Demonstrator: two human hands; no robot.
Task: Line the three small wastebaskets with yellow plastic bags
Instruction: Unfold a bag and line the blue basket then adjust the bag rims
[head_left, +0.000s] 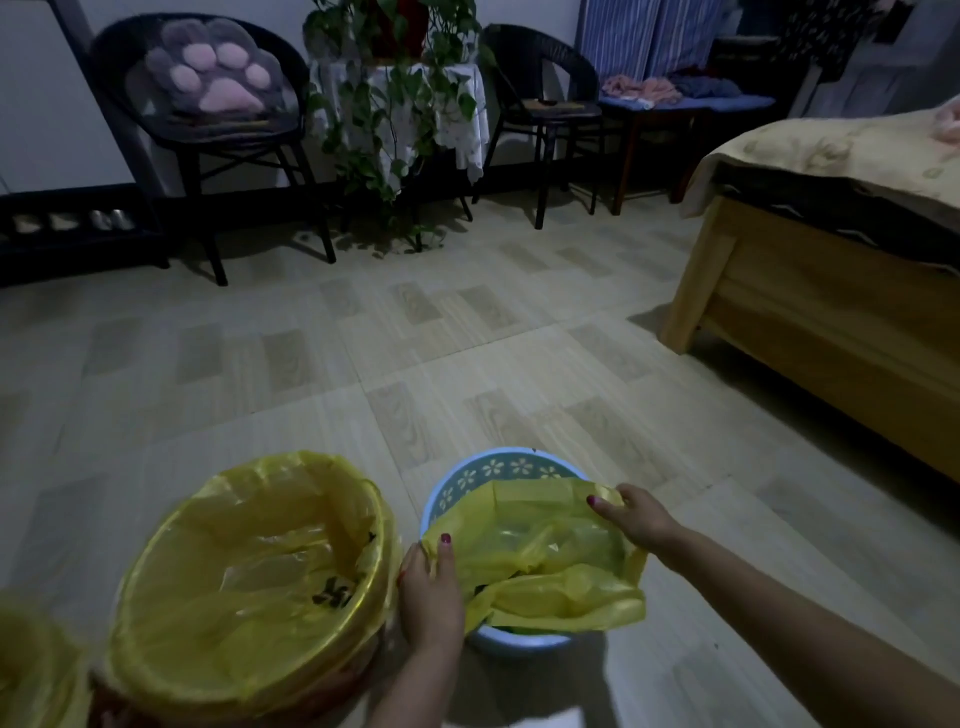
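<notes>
A blue wastebasket (498, 465) with a flower-pattern wall stands on the floor in front of me. A yellow plastic bag (550, 551) lies opened over its mouth. My left hand (430, 592) pinches the bag's left edge at the basket's rim. My right hand (636, 517) pinches the bag's far right edge above the rim. To the left stands a second wastebasket (322, 686) with a yellow bag (249, 571) folded over its rim. A third yellow-lined wastebasket (31, 670) shows at the bottom left corner.
Tiled floor (415, 353) stretches ahead. A wooden bed (831, 291) stands at the right. Two black chairs (208, 135) (545, 114), a plant on a small covered table (400, 104) and a low shoe rack (72, 228) line the far wall.
</notes>
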